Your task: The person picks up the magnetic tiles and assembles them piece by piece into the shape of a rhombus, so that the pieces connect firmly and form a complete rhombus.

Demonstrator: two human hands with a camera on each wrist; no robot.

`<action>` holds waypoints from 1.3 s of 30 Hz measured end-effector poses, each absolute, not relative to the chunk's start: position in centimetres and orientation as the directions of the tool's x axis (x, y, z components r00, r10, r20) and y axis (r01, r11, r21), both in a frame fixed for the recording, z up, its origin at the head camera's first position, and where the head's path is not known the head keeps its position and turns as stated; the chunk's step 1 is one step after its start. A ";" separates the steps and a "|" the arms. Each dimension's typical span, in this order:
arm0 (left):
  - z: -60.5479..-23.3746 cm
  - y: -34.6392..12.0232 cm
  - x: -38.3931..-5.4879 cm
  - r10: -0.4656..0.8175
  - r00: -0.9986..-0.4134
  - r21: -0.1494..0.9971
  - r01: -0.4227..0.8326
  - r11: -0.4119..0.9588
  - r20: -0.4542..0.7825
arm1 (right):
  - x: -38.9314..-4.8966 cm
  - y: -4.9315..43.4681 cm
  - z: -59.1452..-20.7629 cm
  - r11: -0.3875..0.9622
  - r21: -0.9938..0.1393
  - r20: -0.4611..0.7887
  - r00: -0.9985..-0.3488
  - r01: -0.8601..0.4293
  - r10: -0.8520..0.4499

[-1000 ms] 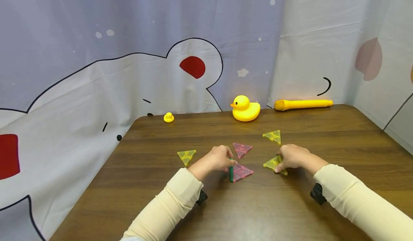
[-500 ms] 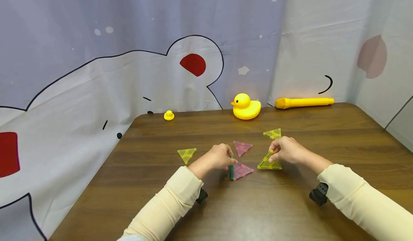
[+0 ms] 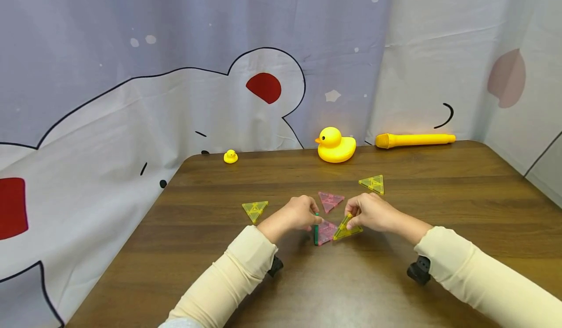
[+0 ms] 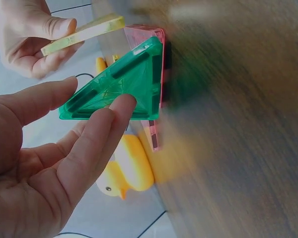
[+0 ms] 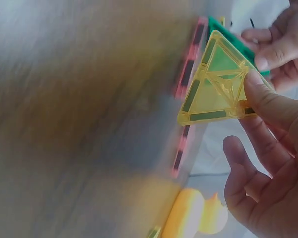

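Observation:
My left hand (image 3: 300, 212) holds a green triangular magnetic tile (image 4: 139, 82) by its upper corner. The green tile stands on edge along the left side of a pink triangular magnetic tile (image 3: 326, 232) lying flat. From the right, my right hand (image 3: 372, 212) pinches a yellow triangular magnetic tile (image 5: 198, 104) between thumb and fingers. This yellow tile is tilted up, its lower edge right at the pink tile's right side in the head view. Just beyond, a second pink tile (image 3: 330, 200) lies flat, close to the first.
Flat on the wooden table (image 3: 197, 269) lie a yellow tile (image 3: 254, 211) at left and another yellow tile (image 3: 373, 184) behind my right hand. Along the back edge are a small duck (image 3: 230, 156), a larger yellow duck (image 3: 336, 147) and a yellow toy microphone (image 3: 414, 140).
My right hand has lifted the yellow tile from flat on the table, tilted it up and brought it left to the pink tile. My left hand keeps its place with the green tile.

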State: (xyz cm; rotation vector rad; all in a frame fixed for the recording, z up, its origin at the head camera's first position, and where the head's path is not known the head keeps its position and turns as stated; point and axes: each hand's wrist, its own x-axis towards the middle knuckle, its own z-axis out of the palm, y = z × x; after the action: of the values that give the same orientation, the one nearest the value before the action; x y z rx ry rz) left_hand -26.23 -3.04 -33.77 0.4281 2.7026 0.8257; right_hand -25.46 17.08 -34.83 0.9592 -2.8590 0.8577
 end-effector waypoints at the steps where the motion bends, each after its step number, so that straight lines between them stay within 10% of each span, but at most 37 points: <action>1: -33.8 -3.0 -26.2 0.358 -0.917 0.578 0.199 0.791 -0.175 | -25.4 16.7 -34.9 0.658 -0.495 0.175 -0.807 -0.567 -0.564; 39: -33.2 -1.5 -25.4 0.417 -0.900 0.425 0.329 0.843 -0.129 | -25.3 15.2 -35.4 0.698 -0.481 0.087 -0.821 -0.530 -0.564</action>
State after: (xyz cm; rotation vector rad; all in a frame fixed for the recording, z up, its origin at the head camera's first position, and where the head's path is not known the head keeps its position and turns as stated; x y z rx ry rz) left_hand -25.42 -1.55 -33.17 0.5752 2.8050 0.5895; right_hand -25.30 15.18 -35.41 0.9537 -2.9558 0.8041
